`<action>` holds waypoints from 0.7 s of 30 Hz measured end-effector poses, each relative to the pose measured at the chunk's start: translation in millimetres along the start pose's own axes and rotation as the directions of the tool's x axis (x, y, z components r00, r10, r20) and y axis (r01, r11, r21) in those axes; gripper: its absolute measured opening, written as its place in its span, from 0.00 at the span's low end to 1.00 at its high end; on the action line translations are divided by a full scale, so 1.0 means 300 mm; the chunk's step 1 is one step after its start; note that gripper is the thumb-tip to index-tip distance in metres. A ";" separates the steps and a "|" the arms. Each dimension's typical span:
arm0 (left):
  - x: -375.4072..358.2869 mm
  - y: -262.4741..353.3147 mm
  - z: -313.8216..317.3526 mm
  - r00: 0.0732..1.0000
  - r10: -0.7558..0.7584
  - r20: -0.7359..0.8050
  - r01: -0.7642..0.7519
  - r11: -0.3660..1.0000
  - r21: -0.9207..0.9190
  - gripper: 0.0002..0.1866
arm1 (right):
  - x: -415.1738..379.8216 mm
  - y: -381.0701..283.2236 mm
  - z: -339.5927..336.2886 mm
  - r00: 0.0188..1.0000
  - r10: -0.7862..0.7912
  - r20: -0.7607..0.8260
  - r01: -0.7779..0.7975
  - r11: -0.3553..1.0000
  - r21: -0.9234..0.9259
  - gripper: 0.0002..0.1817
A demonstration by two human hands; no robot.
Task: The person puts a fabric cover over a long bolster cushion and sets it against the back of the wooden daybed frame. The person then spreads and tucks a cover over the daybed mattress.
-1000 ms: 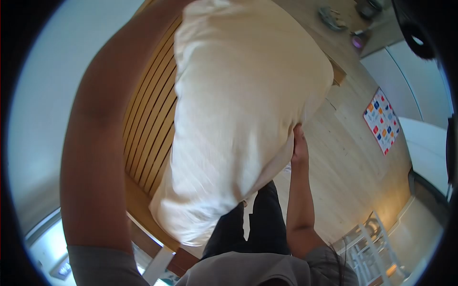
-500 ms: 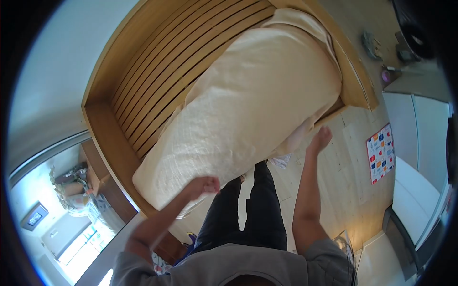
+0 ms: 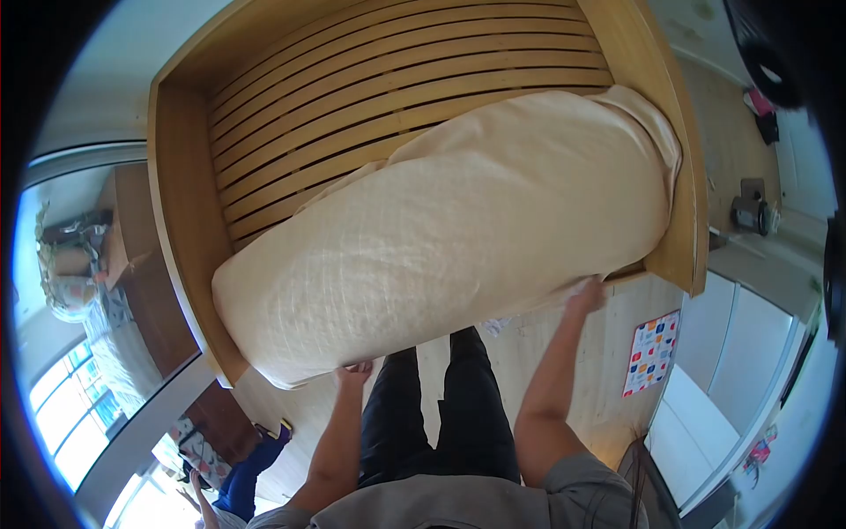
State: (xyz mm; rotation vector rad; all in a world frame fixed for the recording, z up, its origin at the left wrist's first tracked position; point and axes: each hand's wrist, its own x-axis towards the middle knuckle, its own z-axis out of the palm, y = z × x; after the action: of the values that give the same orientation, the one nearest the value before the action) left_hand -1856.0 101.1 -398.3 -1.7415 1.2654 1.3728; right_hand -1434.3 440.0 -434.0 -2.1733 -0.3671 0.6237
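A long, bulky bundle under a cream cloth cover [image 3: 441,238] lies along the near side of a slatted wooden bed frame [image 3: 167,212]. My left hand [image 3: 353,374] is closed at the lower near edge of the cover, fingers curled against the fabric. At the cover's near edge, further right, my right hand [image 3: 586,300] is closed on a bit of the cloth. What lies inside the cover is hidden. Bare slats [image 3: 352,123] show behind the bundle.
A patterned mat [image 3: 652,353] lies on the floor to the right, near white cabinets [image 3: 705,353]. At lower left, part of a person in blue trousers [image 3: 238,489] shows. A small patterned cloth [image 3: 496,327] peeks out below the bundle.
Both hands have moved from the air to the near edge of the cover and closed there. My view has turned, so the bed lies more level.
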 end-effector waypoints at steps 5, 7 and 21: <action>-0.317 0.221 0.249 -0.509 0.746 0.429 -0.417 -0.650 0.636 0.17 | 0.291 -0.506 0.089 0.503 -0.854 0.132 0.860 0.479 -0.178 0.20; -0.419 0.286 0.460 -0.521 0.440 0.731 -0.417 -0.879 0.232 0.16 | 0.349 -0.643 0.226 0.314 -0.915 0.253 0.937 0.256 -0.236 0.18; -0.185 0.573 0.886 -0.182 0.517 0.837 -0.453 -0.799 0.395 0.07 | 0.200 -1.061 0.556 0.517 -0.850 0.105 0.856 0.513 -0.068 0.07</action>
State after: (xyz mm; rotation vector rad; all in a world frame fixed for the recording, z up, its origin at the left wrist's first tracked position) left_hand -2120.5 283.7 -407.4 0.9314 2.8874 0.3126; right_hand -1491.0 770.6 -291.7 -1.7363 -1.4397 0.0748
